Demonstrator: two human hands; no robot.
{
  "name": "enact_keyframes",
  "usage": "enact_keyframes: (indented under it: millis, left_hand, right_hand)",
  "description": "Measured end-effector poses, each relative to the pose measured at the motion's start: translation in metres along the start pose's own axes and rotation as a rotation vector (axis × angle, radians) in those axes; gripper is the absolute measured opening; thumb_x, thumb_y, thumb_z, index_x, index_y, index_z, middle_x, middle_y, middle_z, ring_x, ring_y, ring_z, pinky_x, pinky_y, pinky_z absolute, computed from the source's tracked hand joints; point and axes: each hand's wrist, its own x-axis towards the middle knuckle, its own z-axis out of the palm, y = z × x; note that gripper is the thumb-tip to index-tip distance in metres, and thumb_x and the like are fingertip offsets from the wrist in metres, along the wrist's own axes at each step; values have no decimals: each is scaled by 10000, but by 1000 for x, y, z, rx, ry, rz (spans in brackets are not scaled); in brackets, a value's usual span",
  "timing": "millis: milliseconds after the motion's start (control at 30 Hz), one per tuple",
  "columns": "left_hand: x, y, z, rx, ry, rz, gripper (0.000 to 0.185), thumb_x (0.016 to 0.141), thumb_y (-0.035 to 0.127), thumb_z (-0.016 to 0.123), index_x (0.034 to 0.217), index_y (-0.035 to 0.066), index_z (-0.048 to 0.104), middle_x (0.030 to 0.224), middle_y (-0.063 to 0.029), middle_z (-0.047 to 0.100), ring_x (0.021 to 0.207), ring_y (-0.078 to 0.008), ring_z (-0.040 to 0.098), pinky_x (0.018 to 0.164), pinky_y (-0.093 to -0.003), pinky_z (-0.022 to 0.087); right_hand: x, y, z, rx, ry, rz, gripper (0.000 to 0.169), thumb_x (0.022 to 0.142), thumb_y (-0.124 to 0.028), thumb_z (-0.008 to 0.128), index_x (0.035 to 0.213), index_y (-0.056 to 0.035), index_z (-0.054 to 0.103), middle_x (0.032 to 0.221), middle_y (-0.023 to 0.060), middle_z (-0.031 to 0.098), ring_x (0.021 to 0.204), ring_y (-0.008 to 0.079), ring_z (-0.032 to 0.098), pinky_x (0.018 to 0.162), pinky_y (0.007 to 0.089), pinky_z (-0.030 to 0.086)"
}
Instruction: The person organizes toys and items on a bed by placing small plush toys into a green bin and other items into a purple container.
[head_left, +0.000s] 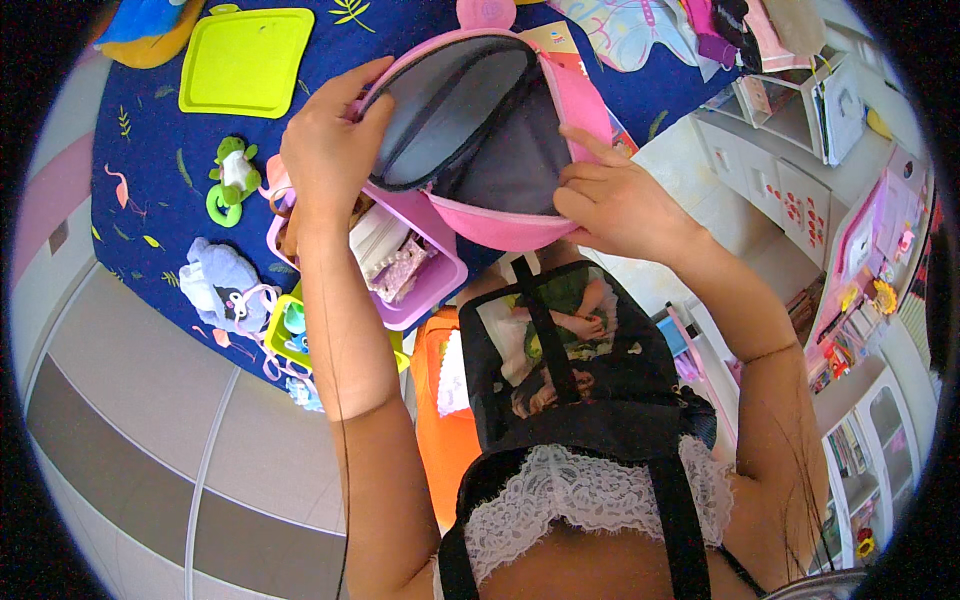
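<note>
A pink bag (499, 229) with a dark lining hangs unzipped between my two hands, its mouth turned up towards me. Inside, a mesh-like pocket (450, 105) with a black rim lines one flap. My left hand (334, 135) pinches the edge of that flap between thumb and fingers. On the opposite side, my right hand (622, 191) grips the pink rim, fingers curled over it. Partly beneath the bag stands a lilac plastic bin (435, 292) holding a white zipped pouch (379, 236) and a pink, pearl-trimmed item (401, 274). My left forearm hides part of the bin.
A dark blue patterned cloth (142, 202) carries a lime-green tray (247, 64), a green plush toy (236, 169) and a grey-lilac plush item (225, 281). A small green basket (283, 341) sits by my left forearm. White shelving (787, 112) stands at the right.
</note>
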Motion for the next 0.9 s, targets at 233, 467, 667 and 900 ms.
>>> enact_keyframes:
  millis: [233,467,667,900]
  left_hand:
    - [-10,1,-8,1,56,39,277,760,176,680,1033,196,716,926,-49,697,751,-191,668,666,-278,513]
    - [-14,2,-10,17,105,129,253,740,161,700,991,181,721,920,-27,696,759,-177,670,669,-270,517]
    - [-14,0,-8,-3,112,157,271,723,138,713,992,168,716,921,-30,691,764,-193,665,675,-280,521]
    - [-13,-5,-4,22,81,147,329,733,127,723,1058,173,699,898,-48,695,730,-142,652,676,-262,508]
  right_hand:
    - [9,-6,9,33,-36,-100,336,606,-163,739,795,-84,473,710,68,521,811,235,585,1065,443,352]
    - [9,-16,29,-62,10,-95,187,710,-173,630,809,-94,493,759,60,552,838,246,565,973,407,399]
    - [9,-22,34,-49,-2,-79,103,757,-159,542,848,-111,544,808,49,584,876,235,566,929,385,401]
    - [10,-24,34,-59,36,-88,111,741,-149,547,846,-112,548,818,50,568,879,234,560,934,383,394]
